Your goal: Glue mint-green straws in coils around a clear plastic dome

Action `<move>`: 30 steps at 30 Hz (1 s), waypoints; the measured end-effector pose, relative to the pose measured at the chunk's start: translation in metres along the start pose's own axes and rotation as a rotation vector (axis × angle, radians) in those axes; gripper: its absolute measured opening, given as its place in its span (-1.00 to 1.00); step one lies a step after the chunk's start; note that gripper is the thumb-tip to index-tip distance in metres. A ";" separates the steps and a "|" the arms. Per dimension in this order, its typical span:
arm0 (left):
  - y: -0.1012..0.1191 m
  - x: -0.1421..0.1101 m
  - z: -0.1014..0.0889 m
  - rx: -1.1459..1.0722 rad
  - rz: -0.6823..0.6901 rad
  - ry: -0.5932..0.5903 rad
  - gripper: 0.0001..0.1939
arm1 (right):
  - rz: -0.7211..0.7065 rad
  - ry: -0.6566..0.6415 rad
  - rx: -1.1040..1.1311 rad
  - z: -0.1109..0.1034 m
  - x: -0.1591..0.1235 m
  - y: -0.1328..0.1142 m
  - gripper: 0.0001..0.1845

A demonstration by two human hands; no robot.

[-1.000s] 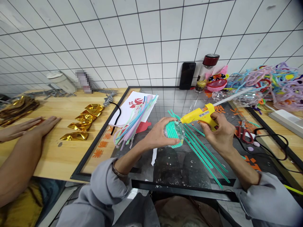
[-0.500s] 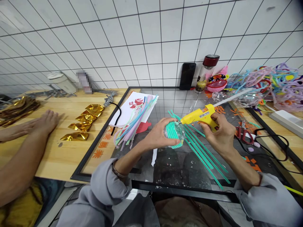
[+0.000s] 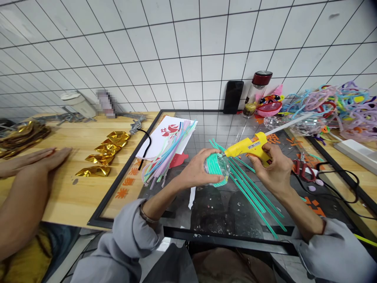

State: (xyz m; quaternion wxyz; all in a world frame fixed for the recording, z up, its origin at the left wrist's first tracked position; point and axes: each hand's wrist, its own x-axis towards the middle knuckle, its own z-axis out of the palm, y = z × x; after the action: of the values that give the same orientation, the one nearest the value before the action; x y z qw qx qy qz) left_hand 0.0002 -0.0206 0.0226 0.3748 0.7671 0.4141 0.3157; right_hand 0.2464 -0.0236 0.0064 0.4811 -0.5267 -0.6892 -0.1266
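My left hand (image 3: 196, 169) is wrapped around a clear ball wound with teal strips (image 3: 217, 169), holding it above the glass work surface (image 3: 224, 125). My right hand (image 3: 272, 167) grips a yellow glue gun (image 3: 249, 146) by its handle, with the nozzle touching the top of the ball. A white glue stick pokes out of the gun's back end. Several long teal strips (image 3: 253, 192) lie on the glass under both hands.
A bundle of pastel strips (image 3: 169, 151) lies on white paper to the left. Gold foil pieces (image 3: 103, 155) sit on the wooden table, where another person's hands (image 3: 35, 161) rest flat. Red scissors (image 3: 302, 169), a black cable, a phone (image 3: 232, 96), a jar and a heap of coloured loops (image 3: 344, 104) are at the right.
My hands keep the ball and the glue gun almost still, nozzle on the ball. The other person's hands have shifted slightly on the wooden table. The view has tilted a little.
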 end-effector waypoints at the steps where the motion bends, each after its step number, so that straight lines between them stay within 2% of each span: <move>1: 0.000 0.000 0.000 -0.001 0.003 0.001 -0.31 | 0.001 0.001 0.001 0.000 0.000 0.000 -0.73; 24: -0.003 0.000 0.000 0.006 0.017 0.005 -0.29 | -0.022 0.010 -0.019 0.000 -0.001 0.002 -0.75; 30: -0.002 0.000 0.000 -0.005 0.016 0.006 -0.29 | -0.064 0.017 0.001 0.000 0.000 0.001 -0.77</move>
State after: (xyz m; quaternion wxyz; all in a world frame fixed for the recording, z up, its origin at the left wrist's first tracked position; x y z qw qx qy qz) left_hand -0.0005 -0.0202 0.0206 0.3731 0.7683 0.4083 0.3222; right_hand 0.2471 -0.0233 0.0059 0.4830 -0.5033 -0.7015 -0.1463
